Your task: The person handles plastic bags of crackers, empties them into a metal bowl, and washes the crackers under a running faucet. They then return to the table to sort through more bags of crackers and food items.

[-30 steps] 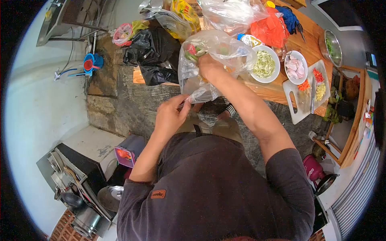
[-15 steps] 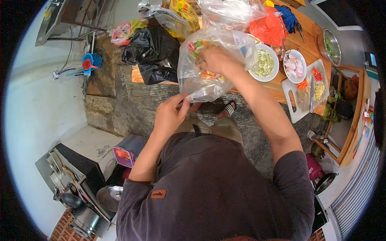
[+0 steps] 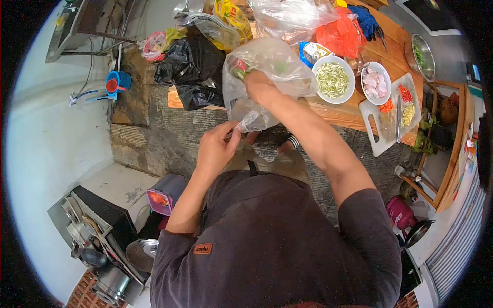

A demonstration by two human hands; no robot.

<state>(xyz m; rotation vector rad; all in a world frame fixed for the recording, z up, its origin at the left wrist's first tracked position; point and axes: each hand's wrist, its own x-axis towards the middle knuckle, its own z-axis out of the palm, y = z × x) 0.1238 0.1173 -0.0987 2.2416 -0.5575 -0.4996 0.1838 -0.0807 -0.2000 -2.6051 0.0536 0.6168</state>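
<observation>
A large clear plastic bag [image 3: 287, 66] hangs over the near edge of the wooden table [image 3: 339, 114]. My left hand [image 3: 218, 146] pinches the bag's gathered lower edge. Inside the bag, my right hand [image 3: 257, 84] reaches toward something red and green [image 3: 240, 68] at its left side; its fingers are hidden. To the right of the bag stand a bowl of pale green strips [image 3: 334, 80] and a bowl of pale pink pieces [image 3: 375, 83].
Black plastic bags [image 3: 190, 61] and a yellow packet [image 3: 232, 23] lie left. A white cutting board [image 3: 378, 138] holds chopped food and a knife [image 3: 398, 120]. A red bag [image 3: 341, 35] and metal bowl [image 3: 421, 57] are farther back.
My right hand has moved left inside the bag. The colourful packet seen near its wrist no longer shows, and a blue and white packet is now exposed behind the bag. My left hand keeps its hold.
</observation>
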